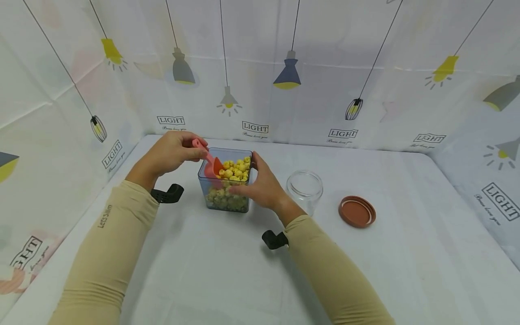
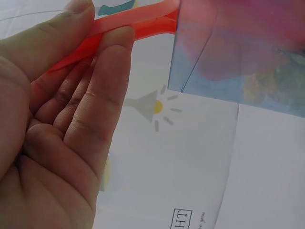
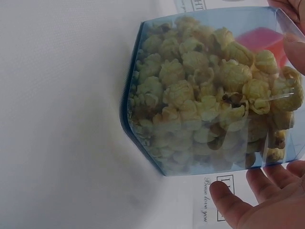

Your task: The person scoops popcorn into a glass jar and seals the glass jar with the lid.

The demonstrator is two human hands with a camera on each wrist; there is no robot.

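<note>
A clear bluish square container (image 1: 229, 208) stands on the white-covered table, filled with yellow popcorn (image 1: 239, 170). My left hand (image 1: 174, 151) pinches the handle of a pink scoop (image 1: 212, 168) between thumb and fingers, above the container's left rim. The scoop's bowl is down inside, against the popcorn on the left side. In the left wrist view the scoop handle (image 2: 152, 16) runs from the fingertips over the container's edge. My right hand (image 1: 264, 185) grips the container from the right, thumb across the front and fingers along the far right side.
Right of the container, behind my right wrist, stands a clear round jar (image 1: 304, 185) without a lid. A reddish-brown round lid (image 1: 357, 211) lies on the table farther right. A lamp-printed cloth backdrop (image 1: 325, 104) rises behind and beside the table.
</note>
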